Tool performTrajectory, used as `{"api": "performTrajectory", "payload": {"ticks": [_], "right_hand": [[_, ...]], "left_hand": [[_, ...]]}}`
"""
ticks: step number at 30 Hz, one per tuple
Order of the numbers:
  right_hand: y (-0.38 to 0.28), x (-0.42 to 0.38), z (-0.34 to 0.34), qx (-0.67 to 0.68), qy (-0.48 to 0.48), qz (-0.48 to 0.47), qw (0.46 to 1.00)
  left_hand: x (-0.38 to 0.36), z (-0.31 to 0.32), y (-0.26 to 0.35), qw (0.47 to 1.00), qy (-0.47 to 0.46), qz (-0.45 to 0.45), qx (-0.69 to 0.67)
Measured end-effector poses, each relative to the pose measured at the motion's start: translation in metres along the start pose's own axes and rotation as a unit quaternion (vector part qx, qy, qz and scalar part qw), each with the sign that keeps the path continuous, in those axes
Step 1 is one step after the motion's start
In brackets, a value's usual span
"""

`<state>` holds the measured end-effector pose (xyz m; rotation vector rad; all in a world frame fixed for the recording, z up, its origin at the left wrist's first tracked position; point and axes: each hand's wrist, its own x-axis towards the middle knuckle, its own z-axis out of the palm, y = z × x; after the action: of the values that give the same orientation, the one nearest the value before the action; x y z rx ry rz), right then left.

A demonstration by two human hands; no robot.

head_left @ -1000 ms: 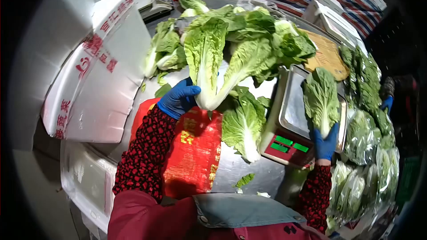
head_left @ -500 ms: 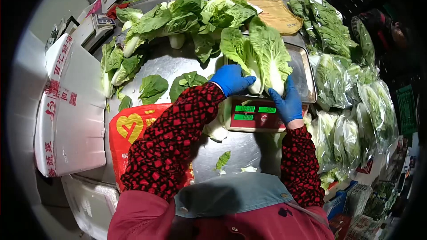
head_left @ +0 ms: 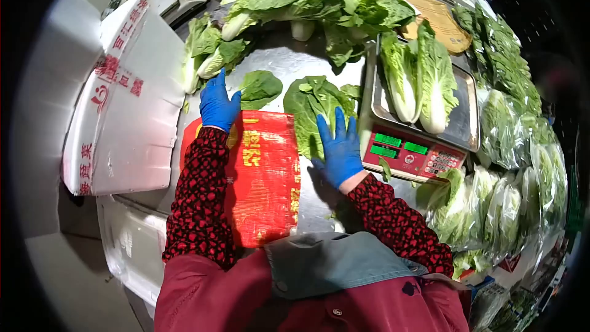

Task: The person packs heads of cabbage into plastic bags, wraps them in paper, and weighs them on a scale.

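Two light green lettuce heads (head_left: 435,95) lie side by side on the metal tray of a red scale (head_left: 410,158) with lit green displays. My left hand (head_left: 219,106), in a blue glove, has its fingers apart, over the top edge of a red plastic bag (head_left: 261,175), just below a small lettuce head (head_left: 215,61). My right hand (head_left: 339,150), also gloved, is spread beside the large loose leaves (head_left: 314,107), left of the scale. Neither hand holds anything. Another loose leaf (head_left: 260,88) rests between the hands.
More lettuce heads (head_left: 301,3) line the back of the metal table. White foam box (head_left: 132,107) on the left. Bagged lettuce (head_left: 507,209) is heaped at the right, beside the scale. A yellow-brown packet (head_left: 436,21) lies behind the scale.
Both hands have let go of the lettuce on the scale and moved left, with fingers spread. The view has shifted, so the scale and lettuce appear farther right, and more of the red bag shows.
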<state>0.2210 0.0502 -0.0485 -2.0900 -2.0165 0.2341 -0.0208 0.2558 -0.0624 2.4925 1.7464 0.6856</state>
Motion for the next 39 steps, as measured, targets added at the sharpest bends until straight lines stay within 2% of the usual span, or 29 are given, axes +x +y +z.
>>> {"api": "performTrajectory", "payload": {"ticks": [2, 3, 4, 6, 7, 8, 11, 13, 14, 15, 16, 17, 18, 19, 20, 22, 23, 25, 26, 28, 29, 31, 32, 34, 35, 37, 38, 39], "right_hand": [[-0.003, 0.029, 0.004, -0.067, -0.097, 0.079, 0.990], [0.000, 0.044, 0.012, -0.093, -0.092, 0.084, 0.988], [0.006, 0.052, 0.018, -0.062, -0.121, 0.126, 0.983], [0.020, 0.072, 0.028, 0.005, -0.104, 0.143, 0.984], [0.025, 0.080, 0.033, -0.001, -0.088, 0.173, 0.981], [0.033, 0.083, 0.043, 0.010, -0.020, 0.165, 0.986], [0.050, 0.106, 0.055, 0.130, 0.023, 0.224, 0.966], [0.035, 0.119, 0.067, 0.143, 0.068, 0.218, 0.963], [0.023, 0.127, 0.068, 0.135, 0.044, 0.219, 0.965], [0.013, 0.132, 0.069, 0.156, 0.033, 0.205, 0.966], [0.005, 0.140, 0.073, 0.216, 0.024, 0.201, 0.955], [-0.004, 0.145, 0.077, 0.273, 0.030, 0.190, 0.943], [-0.010, 0.153, 0.069, 0.385, -0.030, 0.196, 0.901], [-0.013, 0.156, 0.075, 0.404, 0.007, 0.185, 0.896], [-0.013, 0.157, 0.080, 0.422, 0.044, 0.173, 0.889], [-0.005, 0.142, 0.050, 0.625, 0.032, 0.084, 0.775], [-0.005, 0.135, 0.039, 0.673, 0.045, 0.031, 0.738], [-0.005, 0.116, 0.022, 0.584, 0.097, 0.014, 0.806], [-0.005, 0.105, 0.011, 0.606, 0.111, -0.002, 0.788], [-0.005, 0.081, -0.008, 0.573, 0.191, 0.009, 0.797], [-0.002, 0.070, -0.010, 0.547, 0.239, 0.010, 0.802], [0.008, 0.051, -0.014, 0.604, 0.277, -0.014, 0.747], [0.009, 0.032, -0.038, 0.707, 0.253, -0.005, 0.661], [0.025, 0.000, -0.061, 0.549, 0.347, 0.016, 0.760], [0.032, -0.018, -0.077, 0.523, 0.367, 0.030, 0.768], [0.053, -0.054, -0.092, 0.476, 0.417, 0.041, 0.773], [0.068, -0.079, -0.104, 0.492, 0.406, 0.043, 0.769], [0.075, -0.104, -0.122, 0.400, 0.442, 0.074, 0.799]], "left_hand": [[-0.001, -0.004, -0.023, 0.982, -0.053, -0.134, 0.125], [-0.001, 0.006, -0.043, 0.975, -0.083, -0.182, 0.094], [0.000, 0.021, -0.065, 0.966, -0.113, -0.226, 0.061], [0.005, 0.012, -0.059, 0.942, -0.219, -0.253, 0.014], [0.008, 0.008, -0.040, 0.922, -0.264, -0.263, 0.106], [0.013, 0.021, -0.047, 0.933, -0.241, -0.233, 0.128], [0.033, 0.041, -0.048, 0.974, -0.186, -0.107, 0.072], [0.048, 0.061, -0.039, 0.978, -0.197, -0.060, 0.045], [0.051, 0.071, -0.024, 0.982, -0.182, -0.040, 0.027], [0.051, 0.082, -0.005, 0.977, -0.198, -0.039, -0.069], [0.050, 0.092, 0.011, 0.963, -0.213, -0.042, -0.161], [0.055, 0.132, 0.009, 0.941, -0.243, -0.013, -0.237], [0.058, 0.169, 0.012, 0.914, -0.279, -0.055, -0.291], [0.059, 0.190, 0.015, 0.881, -0.313, -0.096, -0.341], [0.060, 0.163, 0.036, 0.893, -0.293, -0.065, -0.335], [0.043, 0.088, 0.091, 0.758, -0.272, -0.159, -0.572], [0.039, 0.068, 0.104, 0.718, -0.263, -0.186, -0.617], [0.029, 0.036, 0.119, 0.731, -0.248, -0.148, -0.618], [0.020, 0.013, 0.137, 0.719, -0.247, -0.140, -0.634], [0.000, -0.018, 0.174, 0.684, -0.225, -0.151, -0.678], [-0.010, -0.030, 0.191, 0.683, -0.230, -0.116, -0.684], [-0.025, -0.026, 0.198, 0.772, -0.193, 0.057, -0.602], [-0.030, -0.046, 0.217, 0.828, -0.173, 0.137, -0.516], [-0.037, -0.054, 0.233, 0.881, -0.055, 0.293, -0.369], [-0.041, -0.065, 0.242, 0.854, -0.146, 0.275, -0.418], [-0.054, -0.075, 0.260, 0.802, -0.205, 0.215, -0.519], [-0.060, -0.073, 0.265, 0.802, -0.160, 0.232, -0.527], [-0.061, -0.072, 0.270, 0.816, -0.151, 0.261, -0.493]]}}
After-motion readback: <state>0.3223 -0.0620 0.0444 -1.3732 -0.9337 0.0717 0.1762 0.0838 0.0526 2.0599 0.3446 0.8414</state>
